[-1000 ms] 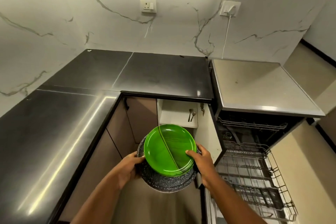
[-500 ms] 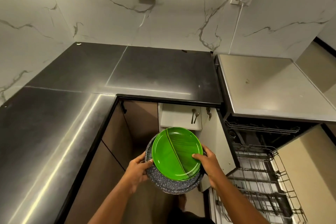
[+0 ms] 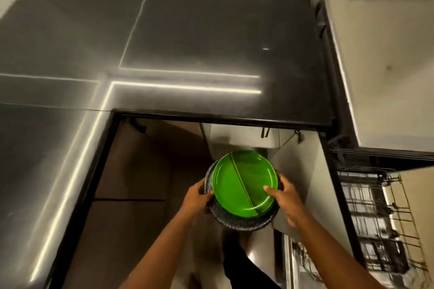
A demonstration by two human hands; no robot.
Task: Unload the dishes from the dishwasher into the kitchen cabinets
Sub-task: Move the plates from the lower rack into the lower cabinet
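A green divided plate lies on top of a dark speckled plate, and I hold the stack level in front of me. My left hand grips the left rim of the stack. My right hand grips the right rim, thumb on the green plate. The stack hangs in front of an open lower cabinet under the counter. The dishwasher stands open at the right, its lower wire rack pulled out.
A dark glossy L-shaped countertop wraps the corner above the cabinets. Brown cabinet fronts sit below it at the left. The open cabinet door stands between the stack and the dishwasher. My dark-clothed leg shows below.
The camera has tilted down and moved closer to the counter, so the wall sockets have left the view. Both hands keep hold of the plate stack in front of the open cabinet.
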